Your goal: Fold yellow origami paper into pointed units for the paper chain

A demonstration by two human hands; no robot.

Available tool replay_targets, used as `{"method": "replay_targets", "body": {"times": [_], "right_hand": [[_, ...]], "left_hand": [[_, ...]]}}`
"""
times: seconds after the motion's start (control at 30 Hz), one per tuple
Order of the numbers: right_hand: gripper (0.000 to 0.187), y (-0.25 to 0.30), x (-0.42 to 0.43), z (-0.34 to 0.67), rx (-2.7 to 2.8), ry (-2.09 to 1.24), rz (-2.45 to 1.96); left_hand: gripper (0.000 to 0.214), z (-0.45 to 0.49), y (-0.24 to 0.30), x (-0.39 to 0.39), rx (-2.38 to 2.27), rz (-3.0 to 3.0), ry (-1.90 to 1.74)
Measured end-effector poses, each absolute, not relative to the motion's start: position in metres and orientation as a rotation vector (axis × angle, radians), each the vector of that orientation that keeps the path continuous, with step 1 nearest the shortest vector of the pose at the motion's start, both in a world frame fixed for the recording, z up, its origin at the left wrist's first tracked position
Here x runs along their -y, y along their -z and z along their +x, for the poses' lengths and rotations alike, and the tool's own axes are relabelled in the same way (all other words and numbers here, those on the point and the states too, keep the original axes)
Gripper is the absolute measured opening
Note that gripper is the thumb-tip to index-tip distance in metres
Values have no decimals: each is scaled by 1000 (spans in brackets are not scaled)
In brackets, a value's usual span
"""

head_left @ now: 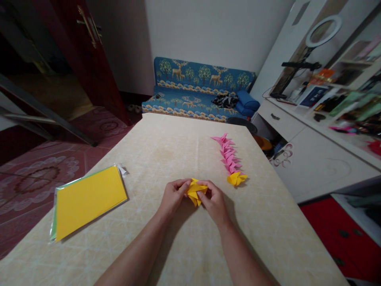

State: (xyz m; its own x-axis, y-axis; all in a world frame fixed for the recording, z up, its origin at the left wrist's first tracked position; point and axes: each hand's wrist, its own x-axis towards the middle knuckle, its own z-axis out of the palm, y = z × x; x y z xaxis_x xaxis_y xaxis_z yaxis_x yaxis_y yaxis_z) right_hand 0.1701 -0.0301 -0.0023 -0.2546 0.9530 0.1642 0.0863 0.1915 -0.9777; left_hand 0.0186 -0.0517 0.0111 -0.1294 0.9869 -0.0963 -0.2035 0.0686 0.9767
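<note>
Between my two hands, just above the middle of the table, is a yellow origami flower [195, 192] with several pointed petals. My left hand [174, 195] pinches its left side, thumb on top. On the right side, my right hand [214, 200] grips the same folded paper with thumb and fingers. The parts of the flower under my fingers are hidden. A second yellow origami flower [237, 179] lies to the right, at the near end of a row of pink origami pieces [228, 153] that lie close against each other.
At the left of the cream tablecloth [154, 159] lies a stack of yellow paper [92, 198] in a clear sleeve with green sheets beneath. A blue patterned sofa [193, 93] stands beyond the table. A white cabinet [315, 155] with a ring light [324, 31] is at the right.
</note>
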Motion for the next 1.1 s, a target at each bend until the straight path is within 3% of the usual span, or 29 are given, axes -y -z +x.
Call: {"method": "replay_targets", "body": {"times": [0.37,0.57,0.77,1.1], "right_hand": [[26,2,29,173,1486,-1158,-1056],[21,-2,32,170,1565,-1073,-1064],[64,1,34,163,1479,-1079,-1039],[56,1,40,155,1519,-1035,-981]], "left_hand": [[53,18,-17,57,-1160,1024,-1280],[40,20,-9,53,-1200,1040,-1323],[29,26,-3,53,-1242,1048,-1457],[31,30,-10,62,-1409,1143,-1597]]}}
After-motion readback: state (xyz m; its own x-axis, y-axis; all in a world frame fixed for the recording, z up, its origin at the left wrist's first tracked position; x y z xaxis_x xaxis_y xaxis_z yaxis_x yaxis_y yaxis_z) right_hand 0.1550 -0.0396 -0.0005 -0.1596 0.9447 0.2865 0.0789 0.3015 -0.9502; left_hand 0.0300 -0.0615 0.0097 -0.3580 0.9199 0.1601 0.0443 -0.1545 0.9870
